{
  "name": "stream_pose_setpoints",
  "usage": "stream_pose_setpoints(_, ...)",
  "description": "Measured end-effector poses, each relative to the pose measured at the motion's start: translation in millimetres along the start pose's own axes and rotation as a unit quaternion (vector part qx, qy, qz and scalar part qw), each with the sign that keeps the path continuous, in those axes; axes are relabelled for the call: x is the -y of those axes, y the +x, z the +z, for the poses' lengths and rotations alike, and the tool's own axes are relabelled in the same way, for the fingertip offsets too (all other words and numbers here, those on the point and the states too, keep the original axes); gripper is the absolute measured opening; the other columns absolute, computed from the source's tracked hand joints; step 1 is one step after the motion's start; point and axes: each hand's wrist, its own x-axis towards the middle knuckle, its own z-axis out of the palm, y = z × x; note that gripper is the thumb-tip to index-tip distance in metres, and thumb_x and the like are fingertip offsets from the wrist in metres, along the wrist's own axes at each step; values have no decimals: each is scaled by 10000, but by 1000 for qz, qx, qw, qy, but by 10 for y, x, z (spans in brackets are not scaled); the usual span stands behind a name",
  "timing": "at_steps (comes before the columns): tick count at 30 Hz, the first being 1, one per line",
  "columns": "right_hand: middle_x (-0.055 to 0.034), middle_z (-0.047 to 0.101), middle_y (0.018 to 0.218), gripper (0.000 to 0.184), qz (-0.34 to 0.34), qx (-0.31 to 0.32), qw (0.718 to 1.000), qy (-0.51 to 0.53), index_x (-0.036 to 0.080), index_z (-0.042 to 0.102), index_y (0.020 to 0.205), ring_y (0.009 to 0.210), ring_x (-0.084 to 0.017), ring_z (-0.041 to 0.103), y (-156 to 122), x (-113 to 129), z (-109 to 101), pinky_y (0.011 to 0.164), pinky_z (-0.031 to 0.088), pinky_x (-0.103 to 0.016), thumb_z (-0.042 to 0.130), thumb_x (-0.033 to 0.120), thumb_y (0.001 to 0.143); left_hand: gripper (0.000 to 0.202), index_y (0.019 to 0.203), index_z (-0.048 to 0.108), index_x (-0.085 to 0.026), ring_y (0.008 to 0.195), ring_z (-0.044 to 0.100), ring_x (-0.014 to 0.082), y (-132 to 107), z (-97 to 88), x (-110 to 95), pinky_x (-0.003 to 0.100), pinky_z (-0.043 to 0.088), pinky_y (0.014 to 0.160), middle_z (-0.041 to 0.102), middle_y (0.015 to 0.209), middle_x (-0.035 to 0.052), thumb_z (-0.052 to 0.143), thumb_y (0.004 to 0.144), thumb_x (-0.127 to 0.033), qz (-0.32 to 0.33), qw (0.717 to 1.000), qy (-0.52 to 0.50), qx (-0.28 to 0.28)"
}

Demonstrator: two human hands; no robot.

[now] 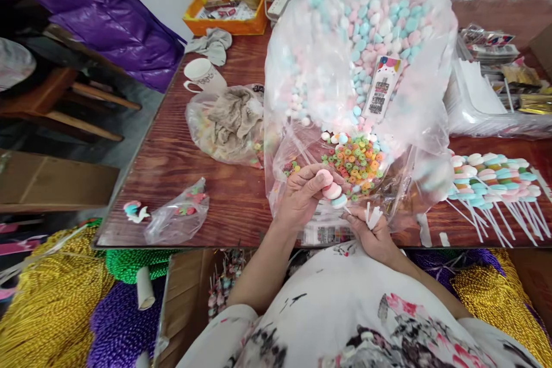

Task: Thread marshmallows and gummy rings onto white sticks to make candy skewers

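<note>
Pink, white and blue marshmallows (332, 190) are threaded in a row on a white stick. My left hand (304, 194) pinches the pink one at the top end. Below and to the right, my right hand (370, 234) is closed around several white sticks (373, 216), and its fingertips meet the lower end of the marshmallow row. Just behind both hands lies a heap of ring-shaped gummy candies (356, 164) in orange, green and red. A big clear bag of pastel marshmallows (388, 23) spreads out beyond them.
Finished-looking marshmallow skewers (491, 181) lie in a pile at the right. A clear plastic bin (478, 123) stands behind them. On the left are a white mug (204, 75), a bag with a cloth (235, 121), a small plastic bag (179, 218) and an orange tray (228, 26).
</note>
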Motion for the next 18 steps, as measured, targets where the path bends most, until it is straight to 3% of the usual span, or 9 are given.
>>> stream_pose_setpoints(4,49,370,575,306,-2,-5,1000,17,165,661,834,527,-98,330,50,0,-9,512,300,-234,525,402,973,351,1052,710,-209,803,717,220,1,-22,-36,408,580,747,751,943,80,751,794,-444,31,999,11,4)
stream_pose_setpoints(9,41,399,597,326,-41,-25,998,-47,172,621,746,557,-98,369,126,131,-51,553,330,-238,504,367,979,171,958,752,-218,808,722,198,47,-48,4,383,594,781,765,958,59,754,805,-295,68,994,73,-48)
stream_pose_setpoints(11,36,439,598,287,-69,-23,994,-87,180,651,803,558,-104,404,88,236,-174,566,358,-241,482,329,980,152,939,762,-210,833,723,195,77,-94,-12,362,601,787,768,956,59,729,825,-305,105,989,83,-65)
stream_pose_setpoints(13,17,538,640,232,-103,-63,981,-151,194,694,952,575,-119,470,-5,367,-411,592,407,-254,486,296,964,155,947,765,-203,863,723,200,108,-166,-32,362,607,808,765,979,58,711,836,-297,117,984,108,-74)
stream_pose_setpoints(16,-46,676,804,274,-110,-247,917,-294,202,704,1105,674,-170,573,-198,567,-960,646,463,-298,519,290,923,134,907,764,-205,860,724,205,129,-287,0,362,614,810,767,944,46,724,814,-293,90,981,150,-82)
stream_pose_setpoints(18,-61,675,764,307,-50,-382,827,-409,170,724,1090,646,-175,559,-308,651,-1376,628,437,-301,487,257,915,154,902,759,-214,835,725,206,111,-342,78,356,616,796,770,911,34,745,787,-315,63,979,174,-90)
